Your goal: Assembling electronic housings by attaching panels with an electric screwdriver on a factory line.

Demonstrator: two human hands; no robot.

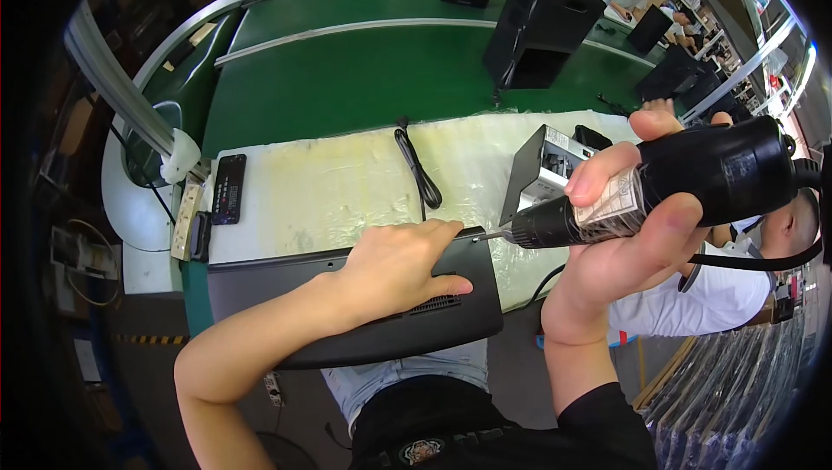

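Note:
My right hand (641, 218) is wrapped around a black corded electric screwdriver (719, 173), held almost level, with a label and clear tape around its body. Its thin bit points left and meets the far right corner of a black speaker cabinet (347, 344) lying across my lap and the bench edge. My left hand (394, 266) grips that cabinet by its far edge, thumb on the panel beside a slotted vent; its other fingertips are partly hidden. Whether a screw sits on the bit is too small to tell.
Bundled black cable (417, 171) and a remote control (228, 190) lie on the padded bench mat (321, 175). A metal-cased module (542, 171) stands near the screwdriver. Beyond, a black speaker (542, 23) sits on the green conveyor (364, 71). A person in white (732, 297) sits at right.

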